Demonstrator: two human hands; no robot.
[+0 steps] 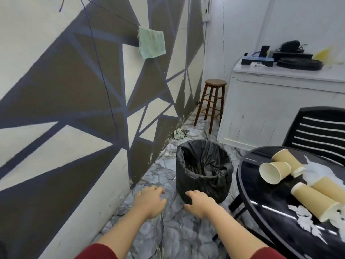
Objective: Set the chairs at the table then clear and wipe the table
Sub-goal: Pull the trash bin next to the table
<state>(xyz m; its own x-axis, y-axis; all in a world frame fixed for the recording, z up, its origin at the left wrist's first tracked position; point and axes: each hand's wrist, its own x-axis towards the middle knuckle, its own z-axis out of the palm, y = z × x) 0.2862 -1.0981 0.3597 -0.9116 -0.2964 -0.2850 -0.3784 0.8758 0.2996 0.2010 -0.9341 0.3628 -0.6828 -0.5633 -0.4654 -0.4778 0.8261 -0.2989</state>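
while both arms reach forward, the hands [152,200] [198,202] hang empty, fingers loosely curled, near the bin [204,169].

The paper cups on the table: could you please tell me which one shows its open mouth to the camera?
The paper cup nearest the bin, lying on its side with its pale inside visible. The other three cups show only their tan sides or bases.

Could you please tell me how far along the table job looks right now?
Done: one black chair stands at the table. In hand: nothing; the left hand and right hand reach empty toward the lined bin. Left: four paper cups and torn paper still lie on the table, and the green cloth hangs unused on the wall.
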